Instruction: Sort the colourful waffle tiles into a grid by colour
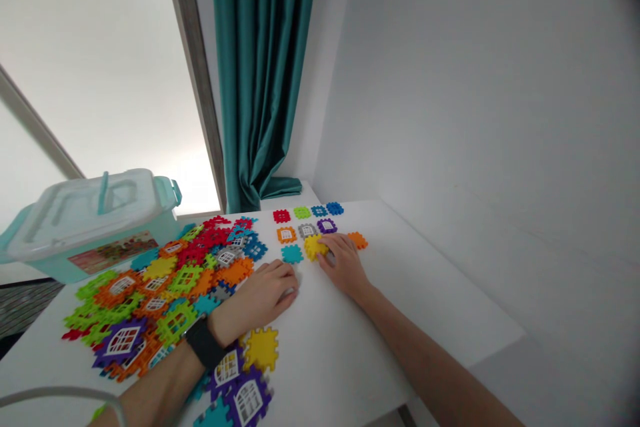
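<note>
My right hand (345, 263) grips a yellow notched building tile (314, 247) between thumb and fingers, over the table beside short rows of laid-out tiles. A turquoise tile (292, 254) lies just left of it, and an orange tile (358, 240) lies to the right, partly behind the hand. Above the yellow piece are a grey window tile (307, 231) and a purple window tile (327, 226). My left hand (267, 290), with a black watch on its wrist, rests by the pile's right edge. Its fingers are curled together, and no piece shows in them.
A heap of mixed coloured tiles (185, 277) spreads across the left of the white table (340, 360). Behind it stands a lidded turquoise box (100, 213). More tiles, including a loose yellow tile (261, 349), lie near my left forearm. A wall (450, 167) borders the right side.
</note>
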A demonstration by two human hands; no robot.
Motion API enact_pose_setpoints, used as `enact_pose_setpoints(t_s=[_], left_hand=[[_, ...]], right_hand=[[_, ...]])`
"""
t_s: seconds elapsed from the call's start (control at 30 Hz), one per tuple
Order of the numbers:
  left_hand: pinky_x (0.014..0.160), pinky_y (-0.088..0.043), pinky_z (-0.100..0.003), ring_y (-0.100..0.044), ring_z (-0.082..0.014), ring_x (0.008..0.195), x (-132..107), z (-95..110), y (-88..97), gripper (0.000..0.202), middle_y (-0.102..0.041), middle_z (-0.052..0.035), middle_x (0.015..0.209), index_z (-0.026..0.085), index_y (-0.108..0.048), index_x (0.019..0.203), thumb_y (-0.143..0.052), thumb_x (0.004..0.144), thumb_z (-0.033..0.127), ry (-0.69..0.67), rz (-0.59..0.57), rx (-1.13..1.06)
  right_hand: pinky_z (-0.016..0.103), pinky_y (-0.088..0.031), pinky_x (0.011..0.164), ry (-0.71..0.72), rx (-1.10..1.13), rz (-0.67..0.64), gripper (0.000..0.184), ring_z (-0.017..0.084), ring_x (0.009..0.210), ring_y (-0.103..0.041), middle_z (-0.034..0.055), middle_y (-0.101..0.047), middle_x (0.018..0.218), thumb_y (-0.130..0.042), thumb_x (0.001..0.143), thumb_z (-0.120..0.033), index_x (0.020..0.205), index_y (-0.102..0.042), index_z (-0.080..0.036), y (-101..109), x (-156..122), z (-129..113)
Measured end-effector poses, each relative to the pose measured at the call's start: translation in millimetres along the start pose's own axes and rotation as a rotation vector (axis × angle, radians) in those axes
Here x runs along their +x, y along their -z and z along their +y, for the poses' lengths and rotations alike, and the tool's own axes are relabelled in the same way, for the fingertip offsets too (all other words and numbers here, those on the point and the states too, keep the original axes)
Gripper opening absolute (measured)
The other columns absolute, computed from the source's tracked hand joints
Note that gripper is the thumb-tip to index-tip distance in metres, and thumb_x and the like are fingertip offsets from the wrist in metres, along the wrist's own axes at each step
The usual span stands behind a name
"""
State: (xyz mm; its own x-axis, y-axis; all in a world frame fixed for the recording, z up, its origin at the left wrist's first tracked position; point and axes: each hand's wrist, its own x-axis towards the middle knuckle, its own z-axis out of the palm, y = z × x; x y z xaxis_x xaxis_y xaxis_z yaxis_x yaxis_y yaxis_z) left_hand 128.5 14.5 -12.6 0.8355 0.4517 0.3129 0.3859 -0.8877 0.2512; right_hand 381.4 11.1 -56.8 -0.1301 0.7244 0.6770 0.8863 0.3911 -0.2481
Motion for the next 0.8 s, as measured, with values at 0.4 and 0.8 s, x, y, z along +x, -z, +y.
enact_pose_setpoints(t_s=[0.4, 0.8], left_hand=[[0.086, -0.05, -0.036, -0.059, -0.0234, 0.1, -0.1, -0.8, 1.0, 0.012, -0.063, -0.0061, 0.104, 0.022, -0.066, 0.094, -0.055, 0.097, 0.024, 0.009, -0.036, 0.011], [0.093, -0.048, -0.038, -0.057, -0.0248, 0.107, 1.7, 1.5, 4.3, 0.013, -0.063, -0.0068, 0.109, 0.022, -0.066, 0.097, -0.053, 0.099, 0.024, 0.052, -0.118, -0.014]], right_hand=[[0.053, -0.048, 0.103, -0.004, -0.006, -0.012, 0.024, 0.029, 0.114, -0.06, 0.0101, -0.071, 0.117, -0.059, 0.091, -0.025, 0.114, -0.065, -0.021, -1.8, 0.2, 2.7], [0.053, -0.046, 0.107, -0.045, 0.012, -0.041, 0.027, 0.029, 0.12, -0.058, 0.0119, -0.066, 0.126, -0.06, 0.089, -0.024, 0.115, -0.066, -0.022, -4.0, -2.6, 7.5]])
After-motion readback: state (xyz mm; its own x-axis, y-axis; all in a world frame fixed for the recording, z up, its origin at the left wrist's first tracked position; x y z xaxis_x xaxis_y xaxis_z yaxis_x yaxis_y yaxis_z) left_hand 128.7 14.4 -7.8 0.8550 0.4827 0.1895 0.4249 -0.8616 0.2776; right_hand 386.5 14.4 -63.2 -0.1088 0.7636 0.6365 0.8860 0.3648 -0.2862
